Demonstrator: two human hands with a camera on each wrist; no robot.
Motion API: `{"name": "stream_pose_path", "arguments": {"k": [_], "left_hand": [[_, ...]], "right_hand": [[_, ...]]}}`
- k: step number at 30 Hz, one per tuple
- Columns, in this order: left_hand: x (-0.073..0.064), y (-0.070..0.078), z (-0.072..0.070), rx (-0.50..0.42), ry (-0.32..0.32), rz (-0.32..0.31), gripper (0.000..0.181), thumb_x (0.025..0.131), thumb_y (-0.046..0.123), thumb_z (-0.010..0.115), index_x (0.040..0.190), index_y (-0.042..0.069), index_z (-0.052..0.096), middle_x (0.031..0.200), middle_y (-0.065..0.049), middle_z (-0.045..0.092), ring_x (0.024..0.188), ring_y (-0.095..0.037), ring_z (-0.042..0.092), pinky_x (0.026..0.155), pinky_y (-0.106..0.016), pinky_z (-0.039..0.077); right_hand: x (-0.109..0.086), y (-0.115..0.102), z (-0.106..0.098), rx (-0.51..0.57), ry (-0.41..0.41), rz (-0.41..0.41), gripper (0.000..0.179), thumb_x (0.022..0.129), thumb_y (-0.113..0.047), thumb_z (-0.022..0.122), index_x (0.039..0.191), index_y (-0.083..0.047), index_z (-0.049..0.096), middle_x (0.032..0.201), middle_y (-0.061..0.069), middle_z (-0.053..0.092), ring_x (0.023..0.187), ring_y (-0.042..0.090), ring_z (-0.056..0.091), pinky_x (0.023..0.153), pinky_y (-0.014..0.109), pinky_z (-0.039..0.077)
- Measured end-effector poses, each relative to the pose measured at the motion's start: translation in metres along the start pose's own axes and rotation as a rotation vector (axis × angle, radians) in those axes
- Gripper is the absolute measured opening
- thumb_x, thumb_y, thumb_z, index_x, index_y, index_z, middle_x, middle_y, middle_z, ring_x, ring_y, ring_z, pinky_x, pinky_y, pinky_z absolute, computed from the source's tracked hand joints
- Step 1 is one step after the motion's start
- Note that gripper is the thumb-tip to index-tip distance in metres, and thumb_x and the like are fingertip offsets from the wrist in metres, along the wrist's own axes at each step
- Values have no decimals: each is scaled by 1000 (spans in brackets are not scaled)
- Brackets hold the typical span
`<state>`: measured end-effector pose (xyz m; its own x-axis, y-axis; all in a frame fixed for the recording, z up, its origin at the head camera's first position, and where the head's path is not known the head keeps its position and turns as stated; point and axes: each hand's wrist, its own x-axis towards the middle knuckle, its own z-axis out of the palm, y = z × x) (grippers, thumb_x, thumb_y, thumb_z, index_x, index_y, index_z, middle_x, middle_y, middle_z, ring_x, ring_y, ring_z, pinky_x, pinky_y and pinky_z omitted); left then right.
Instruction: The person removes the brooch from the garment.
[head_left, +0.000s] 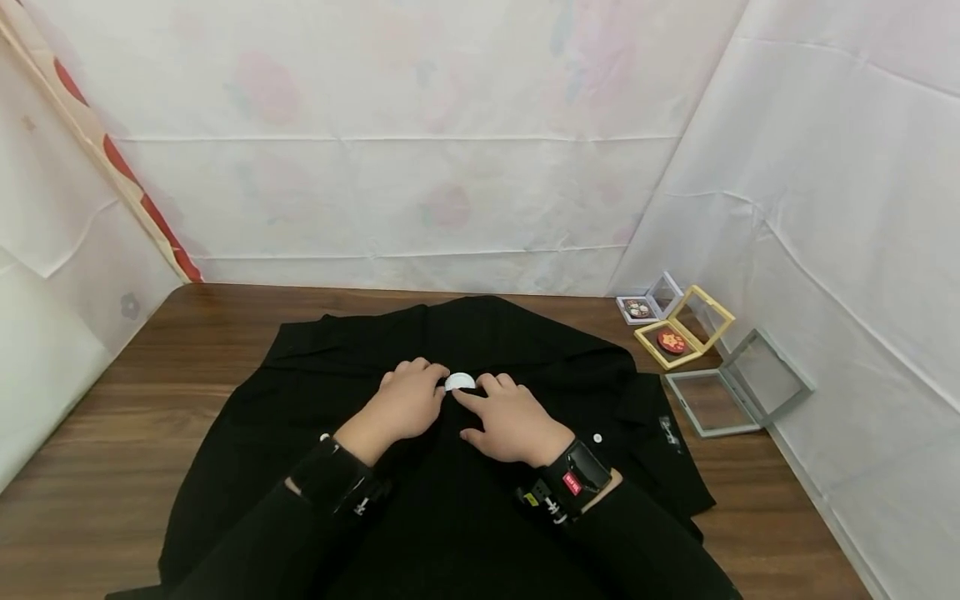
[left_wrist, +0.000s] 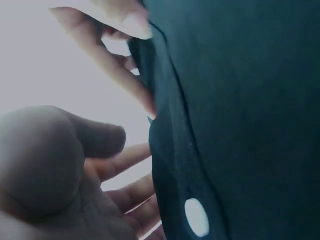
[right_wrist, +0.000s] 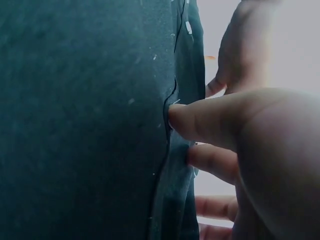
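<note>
A black button-up garment [head_left: 480,508] lies spread out, with both hands over its middle. Between the hands shows a small white half-round piece [head_left: 460,382]; its kind cannot be told. My left hand [head_left: 405,402] is just left of that piece, its fingers touching the cloth. In the left wrist view, the thumb [left_wrist: 100,139] is apart from the cloth edge, and a white button [left_wrist: 196,217] shows on the cloth. To the right, my right hand [head_left: 516,421] touches the cloth with thumb and index spread. In the right wrist view, its thumb [right_wrist: 180,120] touches a folded edge.
At the right of the wooden table [head_left: 776,500] stand open hinged frames: a small lilac one [head_left: 637,321], a yellow one [head_left: 711,344] holding a red round piece, and a larger grey one [head_left: 701,433]. White cloth walls [head_left: 375,200] enclose the back and sides.
</note>
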<state>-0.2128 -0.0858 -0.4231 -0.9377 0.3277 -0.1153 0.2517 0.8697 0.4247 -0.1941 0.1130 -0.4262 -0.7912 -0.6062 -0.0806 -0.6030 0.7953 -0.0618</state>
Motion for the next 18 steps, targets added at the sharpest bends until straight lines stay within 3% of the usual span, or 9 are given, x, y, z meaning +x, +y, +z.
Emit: {"name": "stream_pose_path", "arguments": {"k": [4,10,18], "left_hand": [[18,3,-3,-62,-1,-30,33,110,16,48,137,3,62,135,-18,59,118,-35,58,95,-50,48],[41,4,-8,-149,-83,-73,25,108,18,51,123,4,66,113,-10,66,84,-23,62,75,-38,51],[50,3,-6,-206,-86,-86,14,103,14,60,93,10,68,85,-5,64,71,-21,59,64,-33,48]], "right_hand": [[0,-1,0,3,-5,8,59,103,-48,60,157,-28,47,146,9,48,124,26,46,96,44,47],[1,2,1,9,-11,15,60,103,-49,60,157,-29,46,145,8,48,123,25,46,95,43,46],[2,2,1,7,-11,13,61,101,-50,61,157,-31,46,141,7,49,118,23,45,92,40,46]]}}
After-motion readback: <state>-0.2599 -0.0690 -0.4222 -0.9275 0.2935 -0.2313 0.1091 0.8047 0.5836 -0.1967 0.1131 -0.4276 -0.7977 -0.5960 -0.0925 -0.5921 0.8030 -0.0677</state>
